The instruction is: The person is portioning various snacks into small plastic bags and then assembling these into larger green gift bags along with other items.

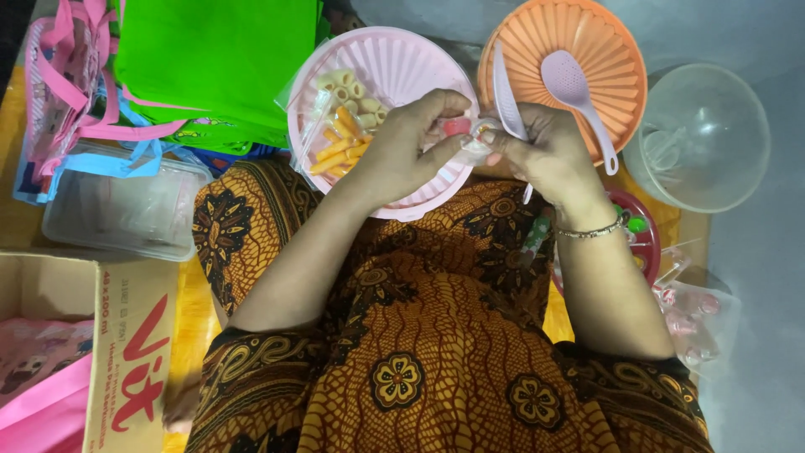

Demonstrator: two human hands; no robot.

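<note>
Both hands, left & right, pinch small clear bag over pink dish

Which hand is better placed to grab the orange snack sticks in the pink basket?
Left, probably. The left hand lies directly beside the orange snack sticks in the pink basket. The right hand sits farther off, its fingers pinching the small clear packet.

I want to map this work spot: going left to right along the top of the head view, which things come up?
Pink-handled bag → green bags → pink plate with bagged snacks → orange plate bearing a pale scoop → clear bowl.
</note>
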